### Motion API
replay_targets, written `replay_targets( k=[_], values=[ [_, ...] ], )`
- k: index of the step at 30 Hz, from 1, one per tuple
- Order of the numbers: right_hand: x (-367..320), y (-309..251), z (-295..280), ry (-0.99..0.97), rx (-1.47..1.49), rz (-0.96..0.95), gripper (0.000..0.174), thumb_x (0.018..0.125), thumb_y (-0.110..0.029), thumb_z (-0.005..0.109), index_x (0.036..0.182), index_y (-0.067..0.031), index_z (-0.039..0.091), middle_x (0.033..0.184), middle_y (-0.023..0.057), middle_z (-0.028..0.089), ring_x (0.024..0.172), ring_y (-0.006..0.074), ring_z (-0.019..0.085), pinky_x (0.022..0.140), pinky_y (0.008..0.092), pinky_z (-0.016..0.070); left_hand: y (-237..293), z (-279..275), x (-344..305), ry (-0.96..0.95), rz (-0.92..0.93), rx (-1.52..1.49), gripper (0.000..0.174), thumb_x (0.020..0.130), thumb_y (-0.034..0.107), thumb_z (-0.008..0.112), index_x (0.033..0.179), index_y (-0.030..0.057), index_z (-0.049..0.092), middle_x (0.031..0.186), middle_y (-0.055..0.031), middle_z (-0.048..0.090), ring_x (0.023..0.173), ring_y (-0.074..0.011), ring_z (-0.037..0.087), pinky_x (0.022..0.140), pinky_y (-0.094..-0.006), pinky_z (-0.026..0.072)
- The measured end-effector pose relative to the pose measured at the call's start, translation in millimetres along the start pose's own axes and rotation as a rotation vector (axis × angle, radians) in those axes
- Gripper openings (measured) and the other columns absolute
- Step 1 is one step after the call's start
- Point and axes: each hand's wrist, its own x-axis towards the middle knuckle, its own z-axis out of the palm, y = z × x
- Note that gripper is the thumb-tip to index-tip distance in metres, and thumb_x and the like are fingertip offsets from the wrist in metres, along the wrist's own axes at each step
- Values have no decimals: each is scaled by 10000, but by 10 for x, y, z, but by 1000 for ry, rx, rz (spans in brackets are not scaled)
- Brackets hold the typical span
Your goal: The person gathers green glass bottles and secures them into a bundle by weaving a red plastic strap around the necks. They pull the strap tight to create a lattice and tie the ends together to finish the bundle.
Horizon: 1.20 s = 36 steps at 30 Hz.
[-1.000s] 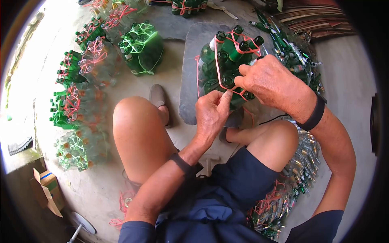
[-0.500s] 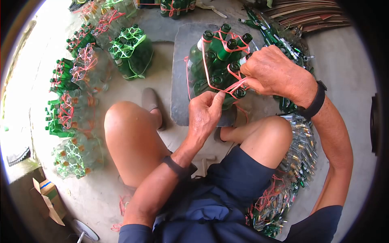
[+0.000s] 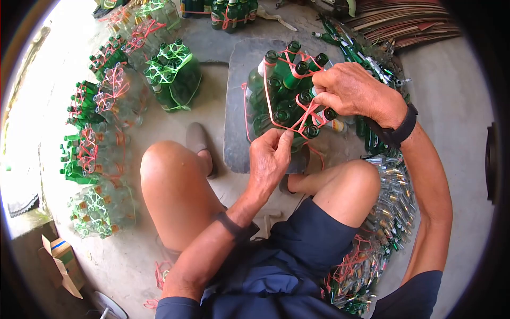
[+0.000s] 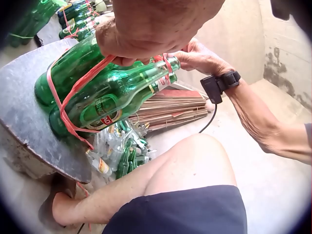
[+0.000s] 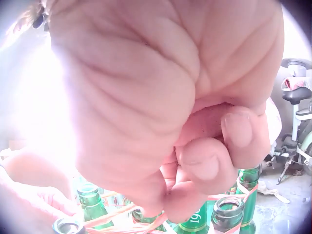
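Pink strap point(image 3: 270, 101) between left fingers point(image 3: 286, 139) and right fingers point(image 3: 326, 99).

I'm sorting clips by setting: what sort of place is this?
Probably a small glass-collecting workspace: string-tied bottle bundles line the floor, loose glass lies heaped, and green bottles bound with pink string stand on a low slab.

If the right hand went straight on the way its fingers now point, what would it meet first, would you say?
The right hand would probably meet the neck of the green bottle just beyond its fingertips, though depth is unclear and it might pass over the top.
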Motion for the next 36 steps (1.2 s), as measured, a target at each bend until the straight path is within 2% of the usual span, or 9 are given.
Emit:
replay_targets(
  k=[4,16,22,25,28,30,31,33,36],
  values=[
    [72,4,25,-77,55,75,224,916,-245,711,868,-28,687,796,214,698,861,458,690,751,571,526,-5,10,-16,-12,-8,-2,316,1132,211,609,1110,-81,729,948,-50,745,857,-83,688,814,-328,676],
    [218,62,215,44,96,14,95,942,-140,670,937,-44,673,826,195,708,882,453,692,747,560,526,45,61,-61,27,51,-88,310,1140,206,599,1108,-66,743,889,11,713,785,-32,599,665,-239,527],
    [326,98,270,34,176,-43,105,932,-123,677,931,-18,676,812,211,694,821,453,673,712,531,506,53,130,-57,112,93,-117,249,1089,164,655,972,-47,719,695,33,556,664,-45,455,551,-296,407],
    [359,91,279,-32,178,16,153,874,-61,655,967,-69,776,917,214,750,931,439,721,799,529,558,90,118,-76,106,70,-149,242,1087,162,654,972,-41,721,692,33,557,659,-47,458,550,-296,410],
    [369,42,242,69,178,-92,151,879,-43,644,958,-54,772,819,211,727,780,389,734,697,492,563,83,110,-76,121,35,-147,242,1082,156,656,955,-39,722,686,33,556,653,-48,461,551,-291,411],
    [372,-67,75,-244,370,262,183,881,-21,627,986,-38,776,704,193,679,587,303,689,572,436,536,58,95,-55,128,46,-160,253,1073,150,659,926,-46,722,683,22,582,638,-50,493,552,-286,429],
    [374,-32,107,-243,370,261,183,881,-21,627,986,-38,776,704,193,679,587,303,689,572,436,536,95,78,-70,129,47,-160,253,1073,150,659,926,-46,722,683,22,582,638,-50,493,552,-286,429],
    [357,78,221,-238,568,254,173,956,-35,609,1023,-5,766,612,82,604,449,126,582,430,342,449,211,28,-124,135,50,-97,263,1066,141,659,899,-53,721,687,10,614,624,-56,528,546,-284,448],
    [325,131,307,-210,559,263,192,951,-27,599,1055,9,756,646,119,654,524,165,647,504,376,509,285,-24,-147,128,21,-88,267,1065,160,657,924,-41,763,716,74,586,638,-12,464,527,-241,354]
  ],
)
